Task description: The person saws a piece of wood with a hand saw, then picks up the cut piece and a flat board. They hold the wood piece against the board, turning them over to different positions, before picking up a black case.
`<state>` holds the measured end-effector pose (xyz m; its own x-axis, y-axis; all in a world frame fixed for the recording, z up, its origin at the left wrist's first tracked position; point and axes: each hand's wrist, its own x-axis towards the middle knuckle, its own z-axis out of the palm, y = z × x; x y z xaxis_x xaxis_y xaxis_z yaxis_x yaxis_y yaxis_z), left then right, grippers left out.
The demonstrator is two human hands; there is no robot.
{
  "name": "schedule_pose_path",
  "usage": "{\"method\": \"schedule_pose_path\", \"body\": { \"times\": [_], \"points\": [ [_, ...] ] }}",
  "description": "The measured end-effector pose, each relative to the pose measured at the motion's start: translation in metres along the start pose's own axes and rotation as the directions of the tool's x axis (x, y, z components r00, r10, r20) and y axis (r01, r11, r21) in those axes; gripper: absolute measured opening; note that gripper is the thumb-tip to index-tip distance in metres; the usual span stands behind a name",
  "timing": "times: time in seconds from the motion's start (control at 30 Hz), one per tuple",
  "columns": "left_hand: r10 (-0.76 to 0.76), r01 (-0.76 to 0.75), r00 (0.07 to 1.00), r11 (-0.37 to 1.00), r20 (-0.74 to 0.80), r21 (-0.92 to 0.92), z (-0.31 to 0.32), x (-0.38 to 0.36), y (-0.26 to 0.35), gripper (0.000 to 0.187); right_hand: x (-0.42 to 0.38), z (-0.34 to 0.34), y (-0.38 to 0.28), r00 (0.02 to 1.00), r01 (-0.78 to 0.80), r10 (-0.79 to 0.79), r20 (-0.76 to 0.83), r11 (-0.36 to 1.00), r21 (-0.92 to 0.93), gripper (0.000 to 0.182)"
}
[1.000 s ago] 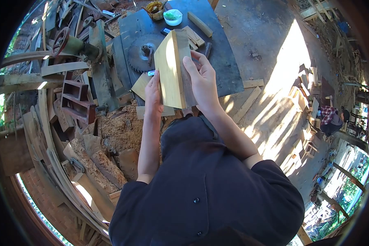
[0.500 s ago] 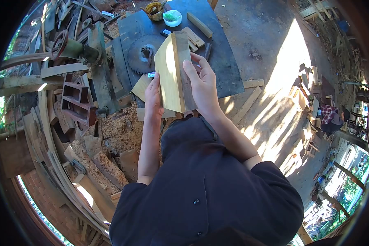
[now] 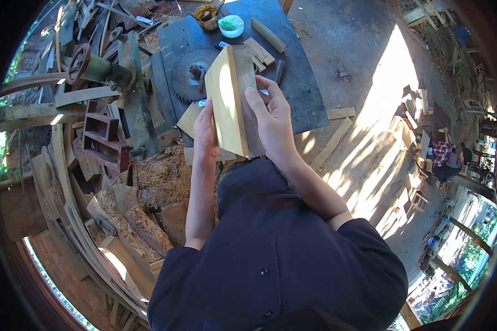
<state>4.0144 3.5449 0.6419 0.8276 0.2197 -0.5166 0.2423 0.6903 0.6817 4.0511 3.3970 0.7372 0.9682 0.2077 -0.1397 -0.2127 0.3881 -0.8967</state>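
Observation:
Between my two hands, in front of my body, is a wooden board [image 3: 224, 105] with a pale broad face and a darker, rough side. My left hand [image 3: 205, 132] presses flat along its left edge, the fingers partly hidden behind it. On the right, my right hand [image 3: 274, 118] grips the darker side with the thumb in front and the fingers curled behind. Beyond the board lies a dark saw table [image 3: 309, 94]. A toothed circular saw blade [image 3: 185, 83] sits on it, just left of the board, with a central nut showing.
On the saw table are a white bowl [image 3: 231, 33] with something green in it, a brown basket-like container [image 3: 207, 16] and wood offcuts [image 3: 268, 35]. Sawdust [image 3: 163, 179] covers the ground at left, near a reddish wooden frame [image 3: 106, 135]. A person [image 3: 447, 160] is far right.
Both hands and the board have shifted slightly down and left, toward my body. My grip on the board looks the same.

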Motion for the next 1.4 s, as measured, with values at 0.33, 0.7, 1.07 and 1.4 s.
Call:
{"method": "schedule_pose_path", "body": {
  "times": [0.33,0.7,1.07,1.4],
  "points": [
    [-0.007,0.008,1.0,1.0,0.03,-0.026,-0.004,0.001,-0.002,0.048,-0.007,-0.001,0.002,0.997,0.039,-0.035,0.063,0.997,-0.059,0.043],
    [0.012,-0.012,1.0,1.0,0.005,-0.014,-0.003,-0.006,0.0,0.047,-0.009,0.0,-0.01,0.994,0.012,0.003,0.113,0.991,-0.131,0.044],
    [0.108,-0.093,0.987,0.987,-0.117,0.128,-0.008,-0.003,0.004,0.043,-0.004,-0.006,0.01,0.989,0.136,-0.117,0.087,0.957,-0.255,0.043],
    [0.171,-0.132,0.969,0.969,-0.18,0.209,-0.017,0.002,0.005,0.042,-0.001,-0.011,0.008,0.988,0.148,-0.115,0.105,0.904,-0.402,0.044]
  ]
}}
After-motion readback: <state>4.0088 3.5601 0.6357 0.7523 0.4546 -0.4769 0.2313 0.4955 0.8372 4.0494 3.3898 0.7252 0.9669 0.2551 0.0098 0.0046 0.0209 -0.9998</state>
